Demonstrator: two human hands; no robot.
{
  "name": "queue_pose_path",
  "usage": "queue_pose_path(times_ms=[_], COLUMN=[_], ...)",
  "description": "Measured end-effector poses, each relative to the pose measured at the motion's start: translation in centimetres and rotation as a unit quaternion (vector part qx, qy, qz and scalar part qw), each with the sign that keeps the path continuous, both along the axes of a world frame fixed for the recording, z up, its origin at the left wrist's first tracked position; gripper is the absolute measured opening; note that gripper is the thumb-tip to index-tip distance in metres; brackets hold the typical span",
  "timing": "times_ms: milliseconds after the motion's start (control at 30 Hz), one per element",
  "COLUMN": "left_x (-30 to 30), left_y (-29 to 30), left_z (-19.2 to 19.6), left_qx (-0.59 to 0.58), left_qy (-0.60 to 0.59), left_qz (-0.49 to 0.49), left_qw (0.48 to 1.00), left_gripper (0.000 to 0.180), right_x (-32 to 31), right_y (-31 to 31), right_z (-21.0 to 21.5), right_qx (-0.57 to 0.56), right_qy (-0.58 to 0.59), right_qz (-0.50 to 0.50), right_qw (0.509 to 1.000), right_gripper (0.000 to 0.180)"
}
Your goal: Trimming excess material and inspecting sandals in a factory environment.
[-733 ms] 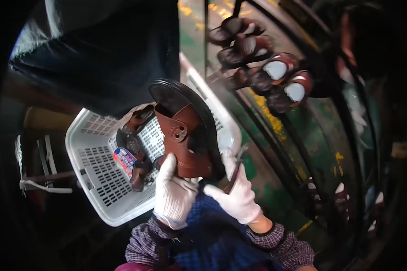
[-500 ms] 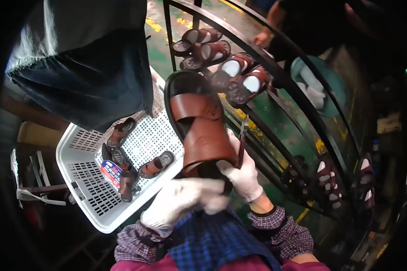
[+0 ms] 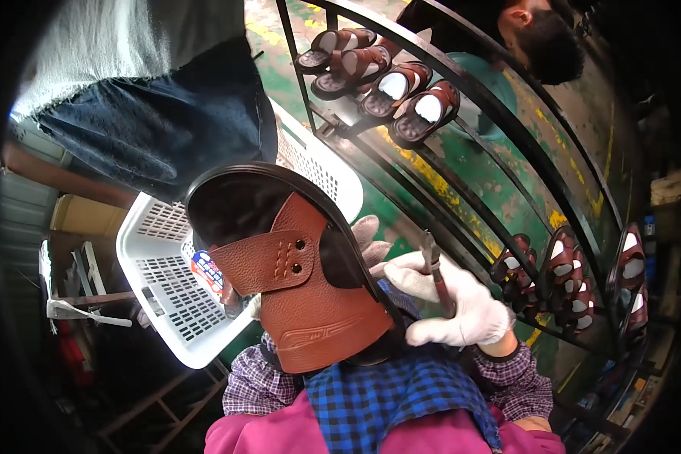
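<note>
A brown leather sandal with a black sole and crossing straps is held up in front of me, very near. My left hand grips it from behind; only some white-gloved fingertips show past the sole's right edge, and the rest is hidden by the sandal. Two dark rivets and a row of stitches mark the side strap. To its right, my white-gloved right hand has a small plier-like tool with a metal tip and dark red handle lying in it. The thumb is close to the sandal's heel end.
At the left stands a white plastic basket with sandals inside. A black metal rack curves along the right, bearing several brown sandals stuffed with white. A person in a dark apron stands beyond the basket; another person is behind the rack.
The sandal has turned and come nearer, now showing its side strap with rivets. My left hand has gone behind it. My right hand has come off the sandal and moved right with the tool.
</note>
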State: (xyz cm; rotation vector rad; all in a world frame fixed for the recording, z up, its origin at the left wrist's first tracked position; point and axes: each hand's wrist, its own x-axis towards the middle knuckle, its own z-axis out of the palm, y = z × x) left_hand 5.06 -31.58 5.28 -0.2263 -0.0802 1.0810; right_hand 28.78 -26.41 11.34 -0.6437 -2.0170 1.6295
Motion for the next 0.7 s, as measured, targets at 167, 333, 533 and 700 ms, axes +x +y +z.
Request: queue_pose_path(times_ms=[167,333,533,700], left_x=[1.4,1.2,0.8,0.7], left_y=[0.7,0.4,-0.6,-1.2], left_z=[3.8,3.1,1.1,-0.4], left_qx=[0.098,0.073,0.033,-0.002], left_qy=[0.233,0.257,0.287,0.309], left_qz=[0.103,0.096,0.102,0.106], left_qw=[0.962,0.959,0.952,0.945], left_gripper=[0.064,0.062,0.060,0.058], right_x=[-2.8,-4.3,-5.3,-6.0], right_y=[-0.2,-0.3,-0.9,-1.3], right_z=[1.2,1.8,2.4,2.5], right_qx=[0.344,0.438,0.465,0.464], right_qy=[-0.198,-0.297,-0.310,-0.330], right_qz=[-0.168,-0.189,-0.199,-0.210], right_qw=[0.902,0.827,0.805,0.795], right_gripper=[0.034,0.032,0.036,0.032])
